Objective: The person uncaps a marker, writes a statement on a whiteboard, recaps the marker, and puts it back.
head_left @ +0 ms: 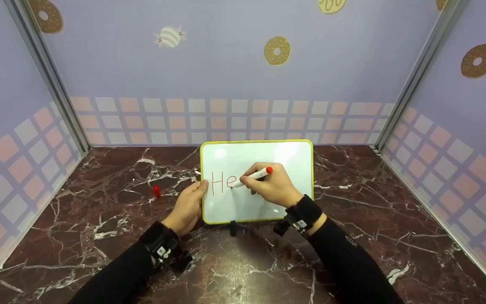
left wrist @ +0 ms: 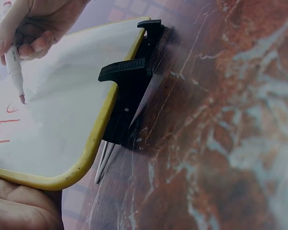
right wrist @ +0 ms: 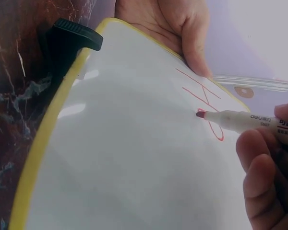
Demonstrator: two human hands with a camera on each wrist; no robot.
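Observation:
A whiteboard (head_left: 264, 209) with a yellow frame leans back on a black stand (left wrist: 122, 96). My left hand (head_left: 188, 207) grips its left edge, thumb at the frame and the other fingers mostly hidden behind. In my right hand (head_left: 276, 185) is a white marker (right wrist: 235, 120) with a red end, pinched between thumb and fingers. Its dark red tip meets the board at the end of the "e" in the red letters "He" (head_left: 218, 183). In the right wrist view, only part of the right hand's fingers (right wrist: 261, 177) shows.
A red marker cap (head_left: 156, 192) stands on the dark red marbled table (head_left: 112, 257), left of the board. Purple panels with pink and white checks (head_left: 217, 122) enclose the back and both sides, joined by metal corner posts (head_left: 416, 80).

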